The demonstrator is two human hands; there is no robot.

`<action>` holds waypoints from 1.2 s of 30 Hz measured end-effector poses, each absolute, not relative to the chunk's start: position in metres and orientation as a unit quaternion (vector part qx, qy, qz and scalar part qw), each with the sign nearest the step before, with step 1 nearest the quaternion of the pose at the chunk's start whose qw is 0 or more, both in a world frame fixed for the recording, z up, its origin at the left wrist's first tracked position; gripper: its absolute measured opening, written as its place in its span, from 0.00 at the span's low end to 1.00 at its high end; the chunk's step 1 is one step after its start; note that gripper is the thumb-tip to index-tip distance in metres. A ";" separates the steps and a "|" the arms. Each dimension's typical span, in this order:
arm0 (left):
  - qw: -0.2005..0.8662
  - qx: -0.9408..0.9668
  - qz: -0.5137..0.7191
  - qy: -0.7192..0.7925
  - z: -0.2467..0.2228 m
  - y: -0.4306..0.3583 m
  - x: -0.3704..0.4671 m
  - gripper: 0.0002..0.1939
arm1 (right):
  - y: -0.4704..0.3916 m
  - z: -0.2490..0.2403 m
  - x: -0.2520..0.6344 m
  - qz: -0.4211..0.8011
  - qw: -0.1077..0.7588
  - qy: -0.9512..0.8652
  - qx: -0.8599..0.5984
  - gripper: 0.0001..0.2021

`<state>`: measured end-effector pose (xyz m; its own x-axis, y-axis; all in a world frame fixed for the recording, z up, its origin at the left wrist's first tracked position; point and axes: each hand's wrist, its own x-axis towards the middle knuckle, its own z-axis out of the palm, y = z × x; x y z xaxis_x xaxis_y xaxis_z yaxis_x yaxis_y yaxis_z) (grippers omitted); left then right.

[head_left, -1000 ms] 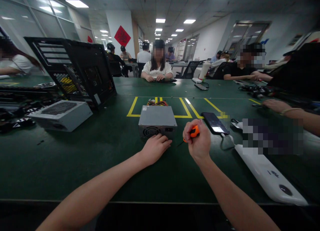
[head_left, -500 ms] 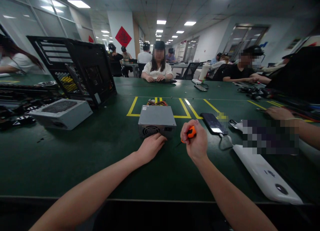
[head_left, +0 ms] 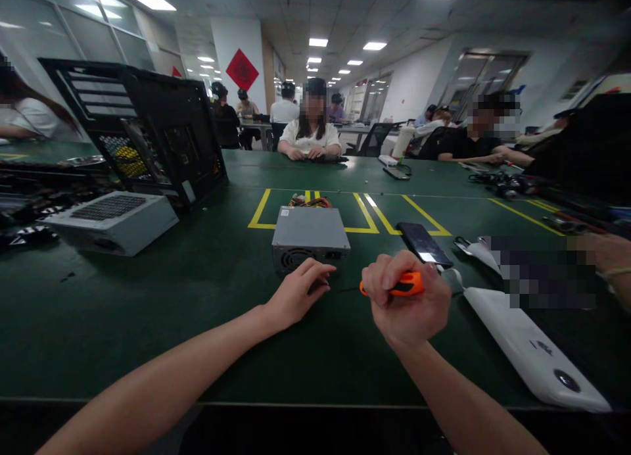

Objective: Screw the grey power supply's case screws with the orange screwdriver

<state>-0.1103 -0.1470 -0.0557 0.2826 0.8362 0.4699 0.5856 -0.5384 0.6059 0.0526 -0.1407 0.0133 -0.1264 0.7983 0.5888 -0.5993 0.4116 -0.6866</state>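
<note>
A grey computer power supply unit (head_left: pixel 311 226) sits on the green table in front of me, its fan grille and socket facing my way and its bundle of coloured cables (head_left: pixel 310 202) behind it. My left hand (head_left: pixel 300 290) is just before its near face, fingers apart, with nothing visible between thumb and fingers; whether it touches the casing I cannot tell. In my closed right hand (head_left: pixel 409 300) is an orange and black screwdriver (head_left: pixel 407 285), held level above the table. Its thin dark shaft points left, towards my left fingertips.
An open black computer case (head_left: pixel 172 133) and a second power supply (head_left: pixel 116 221) stand to the left. At right lie a phone (head_left: pixel 422 243) and a white device (head_left: pixel 530 350) joined by a cable. A co-worker's hand (head_left: pixel 608 251) shows at the right edge. Other people sit beyond.
My right hand has moved right and nearer to me, turning the screwdriver more level. The left hand's fingers have lifted and spread at the power supply. The co-worker's hand at right has drawn back.
</note>
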 end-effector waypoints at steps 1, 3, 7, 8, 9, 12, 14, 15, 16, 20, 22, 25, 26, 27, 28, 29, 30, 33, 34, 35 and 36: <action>0.154 0.791 0.387 0.448 -0.056 -0.147 -0.110 0.20 | -0.143 0.014 0.053 0.529 0.655 -0.532 -0.085 0.20; 0.135 0.803 0.378 0.441 -0.057 -0.147 -0.109 0.23 | -0.147 0.013 0.053 0.520 0.652 -0.547 -0.074 0.20; 0.097 0.814 0.366 0.440 -0.056 -0.149 -0.108 0.26 | -0.149 0.011 0.054 0.510 0.649 -0.561 -0.068 0.20; 0.094 0.815 0.364 0.440 -0.056 -0.149 -0.107 0.26 | -0.149 0.011 0.054 0.509 0.649 -0.561 -0.067 0.20; 0.093 0.816 0.365 0.439 -0.056 -0.149 -0.107 0.26 | -0.149 0.012 0.054 0.509 0.650 -0.561 -0.066 0.20; 0.095 0.817 0.367 0.434 -0.055 -0.149 -0.106 0.26 | -0.150 0.013 0.055 0.511 0.651 -0.559 -0.056 0.20; 0.095 0.818 0.368 0.432 -0.055 -0.149 -0.105 0.26 | -0.150 0.014 0.056 0.511 0.651 -0.559 -0.048 0.19; 0.094 0.818 0.368 0.431 -0.055 -0.149 -0.105 0.26 | -0.151 0.014 0.056 0.511 0.652 -0.559 -0.045 0.19; 0.094 0.819 0.369 0.430 -0.055 -0.149 -0.105 0.25 | -0.151 0.014 0.056 0.511 0.652 -0.558 -0.045 0.19; 0.094 0.821 0.373 0.421 -0.057 -0.148 -0.105 0.24 | -0.151 0.012 0.056 0.514 0.648 -0.559 -0.058 0.19; 0.089 0.827 0.373 0.412 -0.058 -0.147 -0.105 0.23 | -0.152 0.010 0.056 0.514 0.643 -0.565 -0.059 0.19; 0.080 0.839 0.362 0.399 -0.060 -0.147 -0.105 0.22 | -0.154 0.009 0.055 0.506 0.629 -0.588 -0.045 0.19; 0.077 0.843 0.355 0.397 -0.060 -0.147 -0.105 0.21 | -0.154 0.009 0.055 0.502 0.625 -0.597 -0.041 0.19; 0.072 0.847 0.348 0.395 -0.060 -0.147 -0.105 0.21 | -0.155 0.008 0.055 0.497 0.621 -0.605 -0.037 0.19; 0.065 0.852 0.339 0.394 -0.060 -0.148 -0.105 0.20 | -0.156 0.008 0.055 0.492 0.620 -0.610 -0.034 0.19; 0.056 0.856 0.331 0.392 -0.061 -0.148 -0.105 0.19 | -0.156 0.008 0.055 0.490 0.619 -0.614 -0.033 0.19; 0.045 0.861 0.325 0.390 -0.061 -0.148 -0.106 0.18 | -0.157 0.007 0.055 0.489 0.615 -0.618 -0.033 0.19; 0.021 0.870 0.315 0.379 -0.062 -0.149 -0.107 0.18 | -0.159 0.005 0.056 0.486 0.598 -0.637 -0.029 0.19; 0.018 0.871 0.315 0.376 -0.062 -0.149 -0.107 0.18 | -0.160 0.004 0.056 0.482 0.591 -0.646 -0.027 0.18; 0.017 0.872 0.316 0.374 -0.062 -0.149 -0.108 0.18 | -0.161 0.003 0.057 0.478 0.585 -0.655 -0.025 0.18; 0.017 0.872 0.318 0.372 -0.062 -0.149 -0.108 0.18 | -0.162 0.002 0.057 0.473 0.580 -0.662 -0.024 0.18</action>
<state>-0.1079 -0.1494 -0.0617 0.5206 0.6602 0.5414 0.6381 -0.7222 0.2670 0.0566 -0.1615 0.0023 -0.3257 0.5808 0.7460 -0.5175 0.5508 -0.6548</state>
